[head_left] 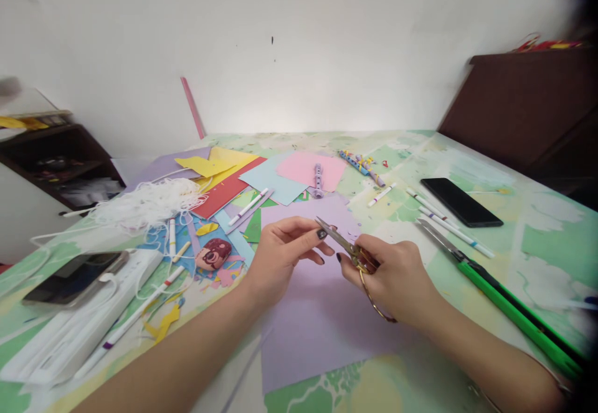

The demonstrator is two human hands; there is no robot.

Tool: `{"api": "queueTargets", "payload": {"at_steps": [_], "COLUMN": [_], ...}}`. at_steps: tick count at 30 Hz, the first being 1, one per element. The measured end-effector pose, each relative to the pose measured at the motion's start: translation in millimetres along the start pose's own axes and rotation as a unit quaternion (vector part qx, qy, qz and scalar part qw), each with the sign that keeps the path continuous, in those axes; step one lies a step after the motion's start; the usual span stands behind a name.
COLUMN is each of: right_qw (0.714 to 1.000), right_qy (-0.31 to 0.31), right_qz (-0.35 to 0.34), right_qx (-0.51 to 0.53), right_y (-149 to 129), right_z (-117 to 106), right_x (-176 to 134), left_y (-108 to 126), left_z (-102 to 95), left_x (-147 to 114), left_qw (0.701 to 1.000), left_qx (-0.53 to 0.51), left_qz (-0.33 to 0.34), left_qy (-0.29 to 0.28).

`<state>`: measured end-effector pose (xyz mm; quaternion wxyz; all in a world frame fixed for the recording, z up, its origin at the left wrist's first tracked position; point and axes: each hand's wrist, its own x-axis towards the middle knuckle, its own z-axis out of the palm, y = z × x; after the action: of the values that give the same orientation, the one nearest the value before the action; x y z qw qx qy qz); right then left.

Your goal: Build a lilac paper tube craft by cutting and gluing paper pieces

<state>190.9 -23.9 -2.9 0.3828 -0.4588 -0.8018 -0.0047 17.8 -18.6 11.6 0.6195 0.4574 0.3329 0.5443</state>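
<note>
In my right hand (392, 276) is a pair of scissors (348, 248) with gold-coloured handles, its blades pointing up and left. My left hand (289, 257) has thumb and forefinger pinched together right by the blade tips. Whatever sits in that pinch is too small or hidden to make out. Both hands are above a lilac sheet of paper (313, 332) lying on the table. Beyond them, a rolled purple paper tube (318, 181) with dark marks rests on a pink sheet (299, 165).
Left are a tangled white cord heap (149, 204), a phone (75, 279) on a white power strip (51, 351), a brown bear-faced case (213, 255) and paper scraps. Right are a black phone (460, 201), markers (458, 232) and a green box cutter (509, 313) with its blade out. Decorated tubes (362, 167) lie farther back.
</note>
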Motion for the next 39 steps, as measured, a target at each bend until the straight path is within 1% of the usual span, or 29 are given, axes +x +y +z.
{"api": "queueTargets", "payload": {"at_steps": [12,26,32,39], "right_qw": [1.000,1.000,1.000,0.998], "right_qy": [0.008,-0.009,-0.010,-0.049], "right_qz": [-0.007,0.001,0.008,0.033], "right_qx": [0.004,-0.009,-0.015,-0.017], "right_y": [-0.1,-0.6,0.9,3.2], "right_z": [1.3,-0.9,-1.0,-2.9], "right_x": [-1.4,0.0,0.4,0.4], "left_y": [-1.3,0.3,0.8,0.3], "left_z": [0.9,0.3,-2.3,-7.9], "left_x": [0.5,0.2,1.5,3.2], "left_qw": [1.000,1.000,1.000,0.996], "left_qx": [-0.013,0.002,0.024,0.085], "left_qz": [-0.001,-0.006,0.003,0.032], "left_qy": [-0.001,0.011,0.008,-0.007]}}
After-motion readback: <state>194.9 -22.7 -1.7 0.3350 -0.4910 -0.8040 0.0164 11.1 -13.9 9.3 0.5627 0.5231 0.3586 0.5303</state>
